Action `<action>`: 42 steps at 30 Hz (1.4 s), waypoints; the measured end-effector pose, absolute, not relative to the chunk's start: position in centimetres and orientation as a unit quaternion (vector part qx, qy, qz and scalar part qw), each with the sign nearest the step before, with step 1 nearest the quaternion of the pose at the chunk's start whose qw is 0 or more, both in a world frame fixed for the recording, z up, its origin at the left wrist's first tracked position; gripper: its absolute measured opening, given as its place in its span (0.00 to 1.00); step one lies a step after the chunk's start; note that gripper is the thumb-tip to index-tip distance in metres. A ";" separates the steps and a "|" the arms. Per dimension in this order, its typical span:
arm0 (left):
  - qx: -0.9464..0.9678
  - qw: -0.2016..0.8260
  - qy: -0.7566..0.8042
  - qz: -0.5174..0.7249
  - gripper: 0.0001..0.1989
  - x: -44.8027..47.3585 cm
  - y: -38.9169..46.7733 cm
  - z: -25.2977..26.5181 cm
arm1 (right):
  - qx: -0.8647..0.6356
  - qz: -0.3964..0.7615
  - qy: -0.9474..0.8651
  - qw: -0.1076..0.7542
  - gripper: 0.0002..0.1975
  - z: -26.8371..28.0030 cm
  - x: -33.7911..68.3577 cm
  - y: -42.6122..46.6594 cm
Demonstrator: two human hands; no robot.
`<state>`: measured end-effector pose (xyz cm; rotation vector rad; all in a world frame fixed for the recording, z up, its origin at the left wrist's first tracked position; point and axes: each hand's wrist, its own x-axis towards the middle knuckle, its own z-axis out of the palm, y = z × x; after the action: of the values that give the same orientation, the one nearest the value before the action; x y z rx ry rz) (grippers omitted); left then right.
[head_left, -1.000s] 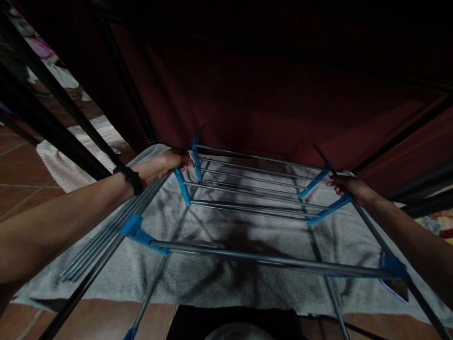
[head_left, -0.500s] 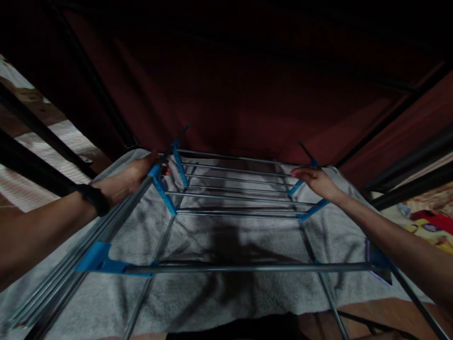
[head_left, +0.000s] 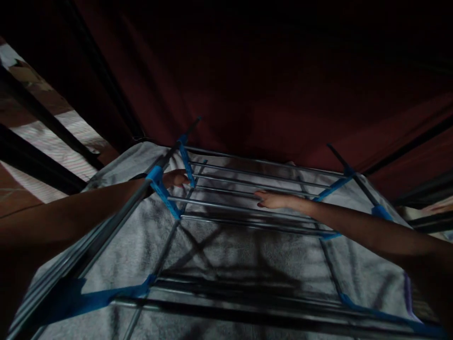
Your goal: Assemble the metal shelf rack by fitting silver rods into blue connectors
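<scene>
A rack of grey metal tubes with blue plastic brackets, much like a shoe rack point(head_left: 247, 207), stands over a grey cloth. My left hand point(head_left: 176, 178) reaches behind the left upright tube. Its fingers, partly hidden, are curled against the far left blue bracket point(head_left: 186, 163). Over the crossbars of the far tier, my right hand point(head_left: 272, 199) points left with its fingers stretched and slightly apart. No object shows in it. Closer to me, a blurred nearer tier point(head_left: 212, 309) crosses the bottom of the view.
Grey towel-like cloth point(head_left: 226, 255) covers the surface below. A dark red fabric wall point(head_left: 247, 108) rises behind the rack. Black frame bars point(head_left: 38, 160) run along the left, with striped cloth point(head_left: 67, 141) beyond them. Several loose tubes point(head_left: 60, 274) lie at the lower left.
My right hand has left the right bracket and moved left over the crossbars. My left hand has slid farther in, behind the left upright. The rack appears shifted and slightly turned in view.
</scene>
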<state>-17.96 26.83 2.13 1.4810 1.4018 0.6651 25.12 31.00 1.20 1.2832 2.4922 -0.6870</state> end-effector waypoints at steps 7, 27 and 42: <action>0.489 0.560 0.602 0.291 0.29 -17.1 28.8 -3.2 | 0.447 -0.194 0.861 0.146 0.24 -0.3 21.9 31.6; 0.528 0.529 0.611 0.261 0.28 -16.3 28.5 -4.6 | 0.466 -0.155 0.859 0.145 0.23 -3.9 22.5 32.6; 0.537 0.504 0.622 0.267 0.22 -16.6 29.3 -6.8 | 0.469 -0.197 0.855 0.103 0.18 -5.6 23.5 33.5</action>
<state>-16.55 29.28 -6.80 1.2960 1.5027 0.6436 23.48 33.52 -5.62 1.3854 2.5226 -0.5803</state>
